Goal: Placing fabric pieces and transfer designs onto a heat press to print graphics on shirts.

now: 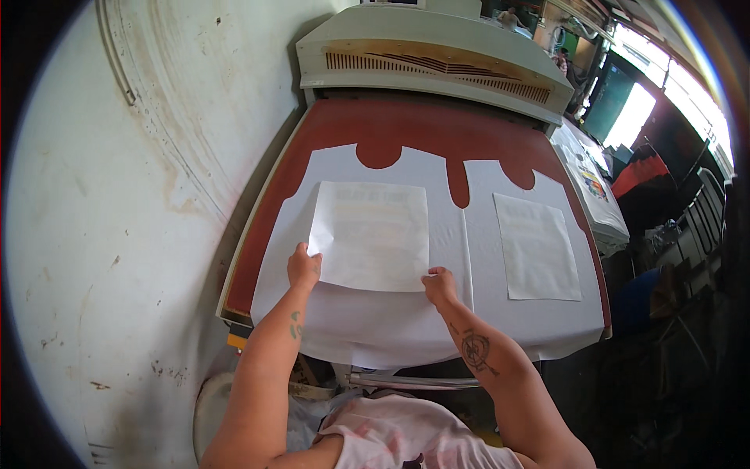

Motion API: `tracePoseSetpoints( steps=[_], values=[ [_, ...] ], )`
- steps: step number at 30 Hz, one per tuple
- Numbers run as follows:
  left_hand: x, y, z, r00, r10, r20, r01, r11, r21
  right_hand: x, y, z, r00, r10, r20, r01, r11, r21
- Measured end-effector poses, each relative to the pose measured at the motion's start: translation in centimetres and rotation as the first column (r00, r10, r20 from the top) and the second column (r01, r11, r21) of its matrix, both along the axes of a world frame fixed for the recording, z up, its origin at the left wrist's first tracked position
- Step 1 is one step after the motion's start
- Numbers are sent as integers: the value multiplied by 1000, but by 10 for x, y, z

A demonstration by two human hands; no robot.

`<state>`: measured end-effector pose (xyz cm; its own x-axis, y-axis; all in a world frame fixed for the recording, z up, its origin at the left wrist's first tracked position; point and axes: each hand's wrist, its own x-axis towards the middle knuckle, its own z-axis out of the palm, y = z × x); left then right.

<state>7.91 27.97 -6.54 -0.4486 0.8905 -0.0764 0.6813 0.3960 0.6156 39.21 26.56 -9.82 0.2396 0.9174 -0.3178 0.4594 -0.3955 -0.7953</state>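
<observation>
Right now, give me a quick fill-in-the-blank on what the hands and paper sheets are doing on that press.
1. Both hands hold the near edge of the left paper sheet; the left hand pinches its near ____ corner.
2. The right hand is at its near ____ corner.
3. The other paper sheet lies on the ____ fabric panel, untouched.
4. The press bed under the panels is ____ in colour.

Missing words: left; right; right; red

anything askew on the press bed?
Nothing stands out. Both hands, left hand and right hand, pinch the left paper sheet by its lower corners; the right paper sheet lies flat.
</observation>
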Motion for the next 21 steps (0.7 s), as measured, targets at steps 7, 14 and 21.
tracePoseSetpoints(
  steps=[7,14,21],
  values=[
    [41,-26,-38,834,-325,-446,443,876,190,-12,-83,5,960,132,247,-231,873,429],
    [70,-26,-26,761,-565,-318,524,825,-212,52,-207,-10,843,170,510,-363,879,307],
    [71,-22,-26,755,-569,-326,532,822,-202,55,-215,-13,735,120,668,-296,942,157]
  ],
)
